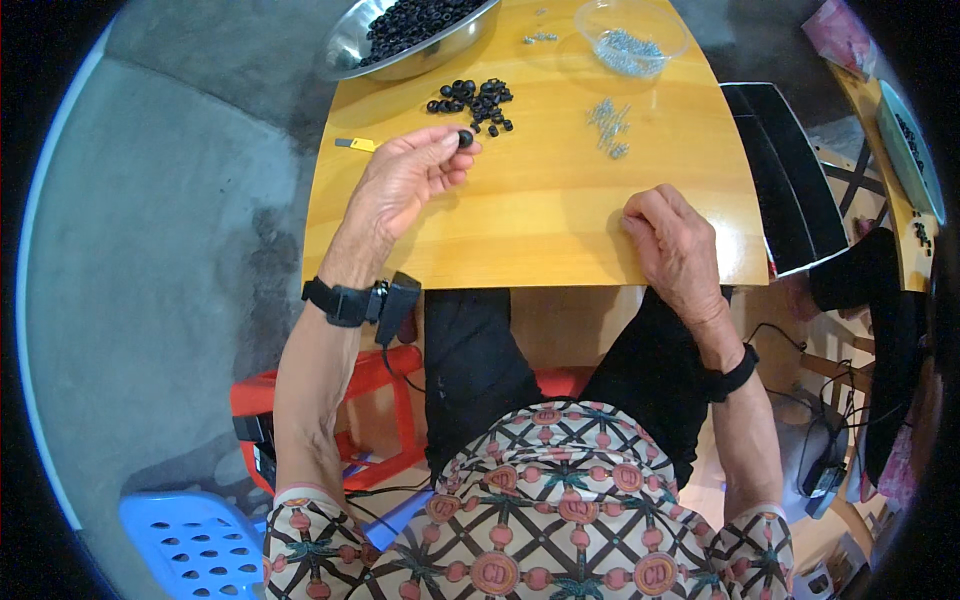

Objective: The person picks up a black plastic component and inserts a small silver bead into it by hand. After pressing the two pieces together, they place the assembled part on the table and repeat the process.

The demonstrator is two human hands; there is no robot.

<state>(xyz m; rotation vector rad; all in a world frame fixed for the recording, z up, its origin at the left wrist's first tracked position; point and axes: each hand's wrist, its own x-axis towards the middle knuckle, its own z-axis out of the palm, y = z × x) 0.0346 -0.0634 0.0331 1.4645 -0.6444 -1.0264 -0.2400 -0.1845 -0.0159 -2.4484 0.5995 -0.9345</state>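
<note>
Patterned cloth of a shirt (pixel 545 500) lay nearest, pale with a dark lattice, palm trees and reddish medallions, several of them lettered. Below its hem, black trousers (pixel 470 350) reached under a wooden table (pixel 520 225), whose glossy yellow top showed lengthwise grain and a sheen near the right corner. Smooth grey floor (pixel 180 270), darkly stained in places, spread to the left, where a blue plastic stool (pixel 195 545) with teardrop holes stood near a red plastic stool (pixel 405 400).

Between its thumb and forefinger, the left hand (pixel 415 175) pinched a glossy, rounded black knob (pixel 465 139) above the tabletop, just on the near side of a loose pile of black parts (pixel 485 100), some ball-like, some short and cylindrical. The right hand (pixel 672 240) was at the table's near edge, its fingers curled inward; their tips were hidden, so whether they gripped anything could not be told.

Beside the left hand lay a yellow-and-grey cutter (pixel 358 144). At the far edge, a shiny steel bowl (pixel 345 60) was heaped with more black pieces, while a clear plastic tub (pixel 672 45) contained silvery screws; a small heap of slender metal screws (pixel 608 122) lay nearer. Rightward, a teal basin (pixel 908 140) sat on another wooden table (pixel 910 265).
</note>
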